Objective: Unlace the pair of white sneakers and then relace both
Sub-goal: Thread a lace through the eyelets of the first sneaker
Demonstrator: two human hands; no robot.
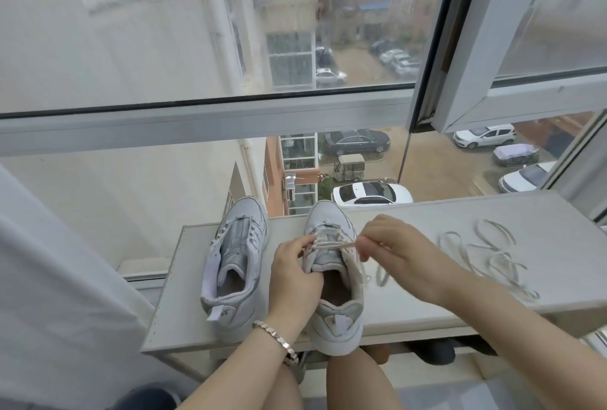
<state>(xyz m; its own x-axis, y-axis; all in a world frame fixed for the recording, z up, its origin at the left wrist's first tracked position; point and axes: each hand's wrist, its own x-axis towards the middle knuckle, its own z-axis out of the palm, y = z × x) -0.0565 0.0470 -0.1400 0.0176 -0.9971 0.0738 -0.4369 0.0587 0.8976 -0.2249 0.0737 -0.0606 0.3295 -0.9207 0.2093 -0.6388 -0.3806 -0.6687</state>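
Two white sneakers stand toe-away on a pale shelf board by the window. The left sneaker has bare eyelets and no lace. The right sneaker carries a lace across its lower eyelets. My left hand grips this shoe's left eyelet flap beside the tongue. My right hand pinches a stretch of that lace, pulled out to the right of the shoe. The lace's loose tail drops beside the shoe under my right hand. A second loose lace lies coiled on the board at the right.
Large window panes rise right behind the board, with a horizontal frame bar above the shoes. A white curtain hangs at the left. My knees sit below the board's front edge.
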